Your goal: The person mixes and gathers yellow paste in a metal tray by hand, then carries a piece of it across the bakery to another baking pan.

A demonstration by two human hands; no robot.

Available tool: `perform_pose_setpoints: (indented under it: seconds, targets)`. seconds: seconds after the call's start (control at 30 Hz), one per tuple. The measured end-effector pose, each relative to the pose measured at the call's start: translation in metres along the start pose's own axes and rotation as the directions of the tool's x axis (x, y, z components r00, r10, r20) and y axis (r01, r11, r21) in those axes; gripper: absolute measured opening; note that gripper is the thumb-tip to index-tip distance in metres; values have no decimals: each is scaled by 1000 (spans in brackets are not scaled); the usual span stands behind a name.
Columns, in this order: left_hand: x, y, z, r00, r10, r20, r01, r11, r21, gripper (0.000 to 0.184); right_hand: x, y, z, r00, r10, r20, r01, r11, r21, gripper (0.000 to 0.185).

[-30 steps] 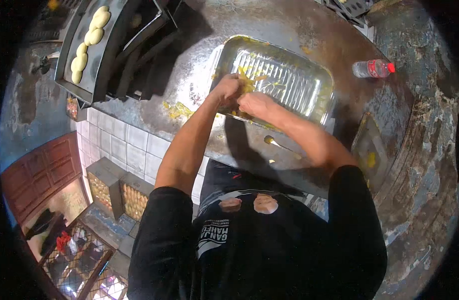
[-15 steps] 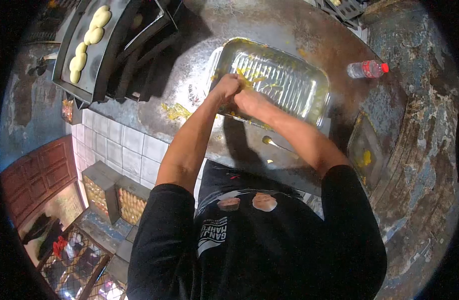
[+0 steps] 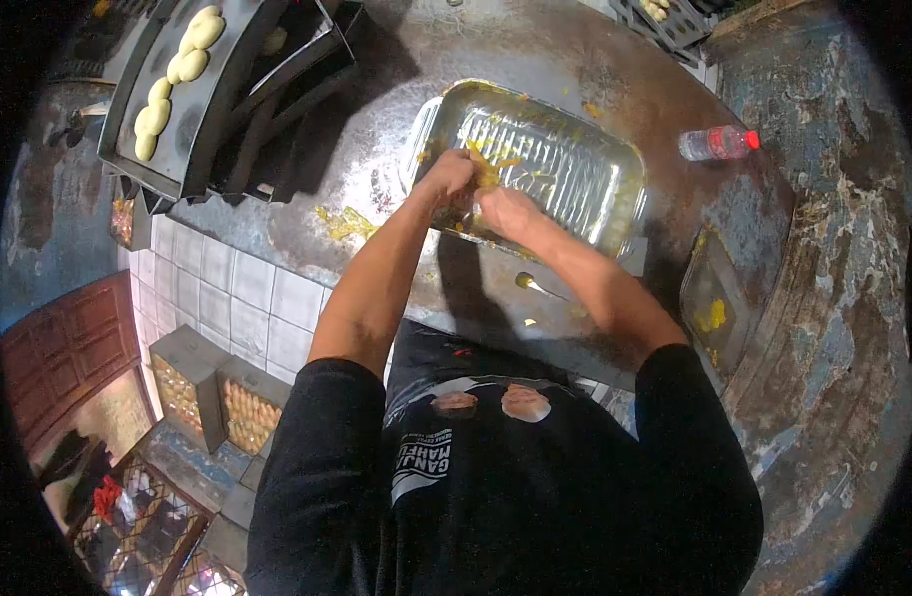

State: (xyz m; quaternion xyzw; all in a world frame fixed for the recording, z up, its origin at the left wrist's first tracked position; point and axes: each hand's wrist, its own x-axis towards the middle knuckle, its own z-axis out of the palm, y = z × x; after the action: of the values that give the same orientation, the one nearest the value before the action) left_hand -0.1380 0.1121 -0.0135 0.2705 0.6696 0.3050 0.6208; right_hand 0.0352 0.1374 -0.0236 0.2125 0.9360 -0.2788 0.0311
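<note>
A see-through, ribbed rectangular tub (image 3: 585, 169) smeared with yellow residue lies on the worktop. Over its near left part, my left hand (image 3: 453, 176) is closed, fingers curled. My right hand (image 3: 509, 212) is also closed, a little to the right and nearer my body. Yellow stuff (image 3: 484, 171) shows just beyond and between them. What the fingers grip is hidden by the hands. Just left of the left forearm, a yellow smeared clump (image 3: 347, 223) lies on the worktop. A spoon (image 3: 540, 285) with yellow on it rests below the tub.
Braided dough pieces (image 3: 190, 55) lie on a stacked dark metal tray (image 3: 170, 99) at upper left. A red-capped bottle (image 3: 719, 143) lies at right, above a yellow-smeared flat tray (image 3: 696, 283). Boxes of baked goods (image 3: 247, 412) stand lower left.
My right hand has shifted slightly down and away from the left, leaving a wider gap between them. The whole view has drifted slightly, so the bottle appears further left.
</note>
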Motion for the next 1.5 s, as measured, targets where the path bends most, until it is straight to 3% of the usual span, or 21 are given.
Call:
perform_pose_setpoints:
  seconds: [0.07,0.27,0.3,0.37,0.4,0.47,0.57,0.7,0.8,0.87,0.97,1.1,1.2,1.27,1.4,1.5]
  targets:
    - [1,-5,0,998,-61,7,62,992,-108,24,-4,-5,-8,1000,18,6,-19,998,64,15]
    - [11,-16,-1,1000,23,-15,-23,999,-47,22,2,-22,-21,990,56,131,-60,998,28,18]
    - [13,-15,-1,999,34,-12,-35,999,-42,22,1,-17,-16,991,60,121,-63,998,20,18]
    - [17,-19,-1,1000,-13,5,14,994,-106,23,-3,-8,1,995,52,-90,-47,997,64,19]
    - [19,-19,-3,1000,-7,2,7,994,-108,23,-2,-4,-1,995,48,-91,-43,997,58,19]
    - [15,-19,-1,999,32,7,-31,995,-96,22,-7,-9,-14,992,98,79,-104,992,78,19]
    - [13,-14,0,999,45,-25,-45,999,-18,20,3,-7,-8,981,113,160,-114,993,-5,18]
    - [14,-13,2,997,72,-35,-72,997,-15,20,3,0,2,985,158,71,-158,987,-6,15]
    - [23,-26,0,998,52,28,-48,989,-137,20,0,12,9,984,175,40,-177,983,57,17]
    - [19,-22,2,999,50,11,-49,991,-128,19,2,16,3,994,97,57,-104,984,146,18]
    - [17,-19,0,996,30,87,-12,980,-198,18,-13,-7,-17,989,140,39,-144,985,96,21]
    - [29,-26,-1,998,3,70,7,992,-130,17,-6,-2,-10,976,204,79,-205,979,9,25]
    - [48,-44,1,997,56,46,-47,982,-184,19,-7,-1,-9,970,236,49,-237,971,24,29]
    - [47,-43,0,997,68,28,-65,992,-110,20,-9,-7,-12,957,289,7,-287,948,137,31]
    - [35,-30,2,998,31,47,-26,994,-105,20,-16,-9,-17,984,176,-38,-169,976,137,31]
    - [26,-24,-3,1000,22,8,-22,998,-61,21,-2,-12,-13,939,314,142,-314,949,-18,34]
